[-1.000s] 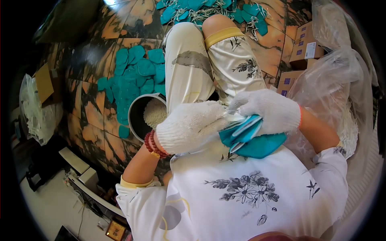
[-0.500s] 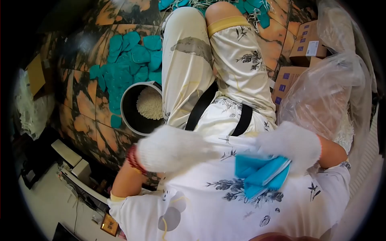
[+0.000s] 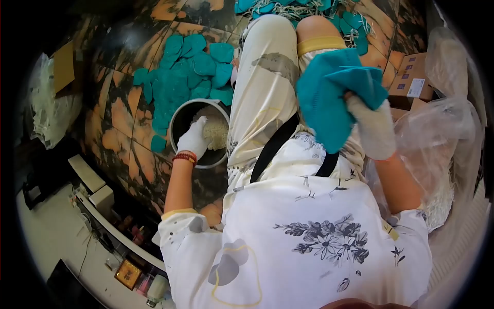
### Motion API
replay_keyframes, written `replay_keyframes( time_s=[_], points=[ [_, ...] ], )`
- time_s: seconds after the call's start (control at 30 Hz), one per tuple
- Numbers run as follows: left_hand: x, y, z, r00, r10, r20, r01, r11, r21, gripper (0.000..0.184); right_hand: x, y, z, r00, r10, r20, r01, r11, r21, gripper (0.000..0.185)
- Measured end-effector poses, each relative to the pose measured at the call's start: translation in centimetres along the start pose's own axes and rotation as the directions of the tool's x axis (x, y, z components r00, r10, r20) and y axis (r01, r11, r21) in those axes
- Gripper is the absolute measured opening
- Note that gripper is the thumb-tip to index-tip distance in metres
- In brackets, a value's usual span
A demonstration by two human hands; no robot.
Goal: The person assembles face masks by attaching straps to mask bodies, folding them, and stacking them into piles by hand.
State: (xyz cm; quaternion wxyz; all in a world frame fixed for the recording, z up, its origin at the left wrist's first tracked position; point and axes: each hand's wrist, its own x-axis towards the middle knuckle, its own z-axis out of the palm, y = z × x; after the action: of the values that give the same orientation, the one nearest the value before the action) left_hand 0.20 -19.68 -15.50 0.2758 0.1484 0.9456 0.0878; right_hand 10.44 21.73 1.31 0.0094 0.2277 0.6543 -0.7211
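1. Right hand (image 3: 374, 129), in a white knitted glove: grip closed on several teal mask-like pieces (image 3: 321, 103), held above the right thigh. Exact count cannot be made out; pieces overlap, and their lower edge is blurred. Part of the fingers hidden behind the teal material.
2. Left hand (image 3: 193, 138), also gloved: inside the bucket (image 3: 210, 166), just beside a pale bundle (image 3: 216, 135). Fingers largely concealed by the hand itself; cannot tell whether this grip holds anything or touches the bundle. Red beads at the wrist.
3. Pale bundle: dense, strand-like, set to the right within the bucket; its lower portion is in shadow.
4. Floor pile of teal pieces (image 3: 190, 72): beyond the bucket, overlapping; lower layers covered.
5. Far heap (image 3: 288, 7): teal with tangled white straps, cut off by the upper frame edge and partly masked by the knees.
6. Carton (image 3: 409, 77), at right: purple printed squares and a white label (image 3: 416, 87). Print too small to read.
7. Clear plastic bag (image 3: 432, 129): lies near the cartons, covering part of the lower one.
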Motion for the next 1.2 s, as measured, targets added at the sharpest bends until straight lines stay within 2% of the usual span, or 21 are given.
replay_keyframes(
  time_s=[0.03, 0.1, 0.13, 0.17, 0.2, 0.23, 0.3, 0.4, 0.43, 0.47, 0.57, 0.63, 0.77, 0.83, 0.9, 0.97, 1.0, 1.03, 1.07, 1.13, 1.2],
  points=[
    [-0.1, 1.8, -1.4, 0.997, 0.009, -0.071, -0.009, 1.000, -0.006, 0.056, 0.4, 0.0, 0.9, 1.000, -0.015, 0.021, 0.015, 1.000, 0.006, 0.028],
    [0.7, 4.7, -3.4, 0.965, 0.059, -0.257, -0.129, 0.956, -0.264, 0.055, 1.2, 0.4, 2.8, 0.997, -0.049, 0.058, 0.047, 0.999, 0.020, 0.027],
    [0.6, 7.5, -4.9, 0.969, 0.019, -0.245, -0.188, 0.697, -0.692, 0.051, 1.5, 0.5, 3.5, 0.994, -0.079, 0.070, 0.077, 0.997, 0.029, 0.027],
    [-0.4, 11.0, -7.6, 0.958, 0.072, -0.278, -0.275, 0.508, -0.816, 0.057, 1.7, 0.6, 4.2, 0.991, -0.106, 0.083, 0.104, 0.994, 0.037, 0.027],
    [-1.0, 13.2, -9.2, 0.939, 0.170, -0.299, -0.339, 0.309, -0.889, 0.065, 1.9, 0.4, 4.8, 0.986, -0.137, 0.099, 0.133, 0.990, 0.045, 0.027],
    [-1.1, 14.8, -9.9, 0.895, 0.295, -0.335, -0.412, 0.256, -0.875, 0.074, 1.9, 0.1, 5.2, 0.977, -0.175, 0.119, 0.177, 0.984, -0.008, 0.029],
    [-1.8, 18.8, -10.5, 0.834, 0.332, -0.440, -0.508, 0.151, -0.848, 0.073, 1.7, -0.5, 5.7, 0.956, -0.243, 0.165, 0.263, 0.958, -0.112, 0.032],
    [-2.5, 21.2, -11.6, 0.955, 0.233, -0.183, -0.220, 0.146, -0.964, 0.065, 1.7, 0.0, 5.4, 0.870, -0.449, 0.205, 0.493, 0.806, -0.326, 0.044],
    [-2.6, 21.6, -11.5, 0.961, 0.186, -0.204, -0.235, 0.169, -0.957, 0.060, 1.5, 0.0, 5.3, 0.824, -0.524, 0.217, 0.563, 0.707, -0.429, 0.045],
    [-2.6, 21.9, -11.4, 0.965, 0.138, -0.224, -0.248, 0.195, -0.949, 0.056, 1.0, 0.0, 5.2, 0.888, -0.417, 0.195, 0.459, 0.765, -0.452, 0.047],
    [-3.0, 22.8, -10.6, 0.942, 0.120, -0.314, -0.335, 0.252, -0.908, 0.041, 1.3, 1.3, 5.1, 0.961, -0.251, 0.116, 0.270, 0.944, -0.190, 0.045],
    [-3.4, 23.5, -10.2, 0.900, 0.201, -0.386, -0.427, 0.237, -0.873, 0.041, 1.9, 2.5, 5.2, 0.946, -0.293, 0.136, 0.311, 0.941, -0.137, 0.042],
    [-3.2, 23.0, -11.8, 0.921, 0.152, -0.360, -0.384, 0.522, -0.762, 0.030, 3.1, 1.1, 3.9, 0.920, -0.234, 0.315, 0.180, 0.965, 0.192, 0.032],
    [-2.2, 21.4, -11.9, 0.866, 0.079, -0.493, -0.495, 0.271, -0.826, 0.029, 4.0, 0.4, 2.1, 0.971, -0.082, 0.226, 0.018, 0.963, 0.271, 0.034],
    [-2.4, 20.4, -14.2, 0.943, -0.047, -0.330, -0.329, 0.014, -0.944, 0.029, 4.0, -1.7, -0.4, 0.996, 0.012, -0.092, -0.002, 0.994, 0.110, 0.039],
    [-2.4, 19.9, -15.5, 0.941, -0.003, -0.337, -0.335, 0.120, -0.935, 0.031, 3.9, -1.8, -1.0, 0.901, -0.360, -0.242, 0.281, 0.910, -0.306, 0.042],
    [-2.4, 20.0, -15.8, 0.941, 0.020, -0.337, -0.335, 0.173, -0.926, 0.031, 3.8, -1.8, -1.1, 0.801, -0.542, -0.254, 0.365, 0.779, -0.509, 0.044],
    [-2.4, 20.2, -16.0, 0.944, 0.056, -0.326, -0.330, 0.209, -0.921, 0.032, 3.4, -2.5, -0.3, 0.750, -0.641, -0.164, 0.473, 0.692, -0.545, 0.049],
    [-2.4, 20.4, -16.1, 0.946, 0.096, -0.308, -0.323, 0.247, -0.914, 0.033, 3.0, -3.3, 1.2, 0.685, -0.724, -0.076, 0.567, 0.596, -0.568, 0.054],
    [-2.2, 21.2, -16.0, 0.944, 0.143, -0.296, -0.325, 0.265, -0.908, 0.033, 2.6, -4.1, 3.8, 0.689, -0.724, 0.020, 0.655, 0.611, -0.444, 0.058],
    [-2.1, 21.8, -16.2, 0.933, 0.172, -0.317, -0.357, 0.309, -0.882, 0.034, 2.6, -3.6, 5.1, 0.829, -0.546, 0.116, 0.559, 0.809, -0.184, 0.053]
  ],
)
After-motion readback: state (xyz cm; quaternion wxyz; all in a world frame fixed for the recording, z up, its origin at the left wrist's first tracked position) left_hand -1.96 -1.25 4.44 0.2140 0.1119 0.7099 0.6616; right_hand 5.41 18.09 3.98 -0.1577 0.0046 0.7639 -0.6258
